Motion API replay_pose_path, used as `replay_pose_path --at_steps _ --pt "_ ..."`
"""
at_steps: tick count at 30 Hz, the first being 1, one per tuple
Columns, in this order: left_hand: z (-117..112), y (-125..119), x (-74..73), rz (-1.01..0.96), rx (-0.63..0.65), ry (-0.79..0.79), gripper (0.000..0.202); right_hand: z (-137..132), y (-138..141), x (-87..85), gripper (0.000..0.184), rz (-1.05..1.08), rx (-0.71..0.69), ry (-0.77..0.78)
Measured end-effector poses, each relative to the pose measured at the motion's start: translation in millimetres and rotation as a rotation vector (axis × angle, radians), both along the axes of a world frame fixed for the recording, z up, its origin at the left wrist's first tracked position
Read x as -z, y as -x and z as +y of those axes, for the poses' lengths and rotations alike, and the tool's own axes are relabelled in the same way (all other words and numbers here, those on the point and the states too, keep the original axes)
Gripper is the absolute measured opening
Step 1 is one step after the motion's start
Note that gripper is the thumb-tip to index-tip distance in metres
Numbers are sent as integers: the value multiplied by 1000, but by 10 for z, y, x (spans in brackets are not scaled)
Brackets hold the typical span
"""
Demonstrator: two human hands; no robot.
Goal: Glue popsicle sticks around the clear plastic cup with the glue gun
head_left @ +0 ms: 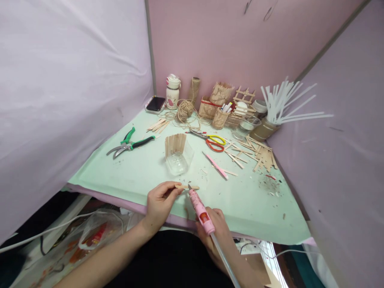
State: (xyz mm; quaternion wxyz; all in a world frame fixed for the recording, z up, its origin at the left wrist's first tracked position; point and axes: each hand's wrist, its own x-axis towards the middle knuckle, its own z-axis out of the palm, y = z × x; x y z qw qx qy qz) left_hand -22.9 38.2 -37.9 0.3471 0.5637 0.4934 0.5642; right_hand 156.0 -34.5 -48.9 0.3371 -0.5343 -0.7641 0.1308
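Note:
Between the thumb and fingers of my left hand (162, 201) is one end of a wooden craft stick (192, 187), held level near the table's front edge. My right hand (216, 224) is wrapped round a pink hot glue gun (199, 209), a long clear glue stick (223, 256) running out of its back. The gun's metal nozzle is at the craft stick; whether it touches I cannot tell. Just beyond stands a clear plastic container (177, 163) with several craft sticks (175, 145) upright along its far left side.
Green-handled pruning shears (129, 145) lie left. Scissors (213, 141), a pink craft knife (215, 165) and loose sticks (264, 157) lie right. At the back are a twine ball (184, 111), a bottle (172, 93), a phone (156, 104) and a tube of white glue sticks (264, 130).

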Motion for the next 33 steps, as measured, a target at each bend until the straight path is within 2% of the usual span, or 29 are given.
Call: replay_pose_path --at_steps 8,15,22,33 --pt "-8 0 -17 -5 9 8 10 -10 26 30 15 29 -24 -19" --pt "-4 2 5 11 11 15 11 -17 20 85 10 -11 16 6" --pt "2 3 1 29 -8 11 11 -31 -83 24 10 -72 19 -28" --pt "-8 5 8 40 -21 20 13 -89 -172 -71 12 -129 27 99"
